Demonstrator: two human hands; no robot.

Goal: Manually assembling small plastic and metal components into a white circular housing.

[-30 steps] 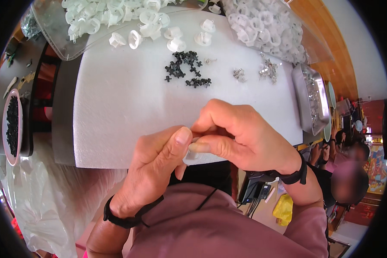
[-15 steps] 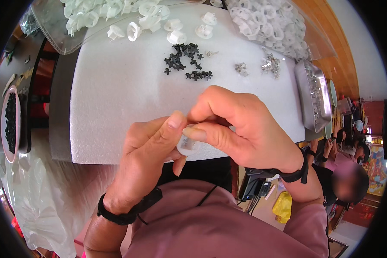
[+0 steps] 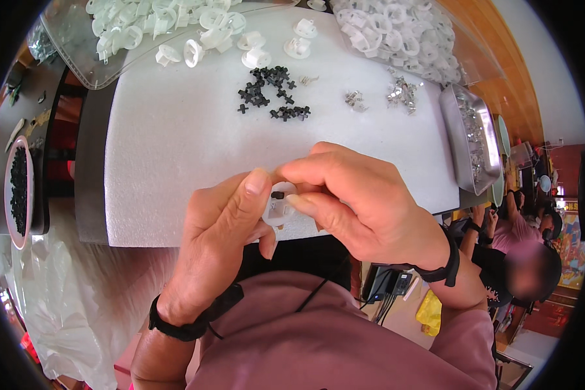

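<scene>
My left hand [image 3: 224, 227] and my right hand [image 3: 357, 198] meet over the near edge of a white foam pad [image 3: 175, 149]. Both pinch one small white plastic cap [image 3: 279, 207] with a black piece and a bit of metal set in its face. My left thumb lies along its top, my right thumb presses its front. Farther back on the pad lie a cluster of small black cross-shaped pieces [image 3: 270, 91], a few small metal clips [image 3: 396, 94] and loose white plastic caps [image 3: 253, 52].
Clear bags of white caps lie at the back left [image 3: 130, 29] and back right [image 3: 396, 32]. A metal tray of metal parts [image 3: 474, 140] stands at the right, a bowl of black pieces [image 3: 16, 188] at the left. Other people sit at the lower right.
The white cap has turned in my fingers, so its face with the black piece now shows. Both hands stayed together over the pad's near edge.
</scene>
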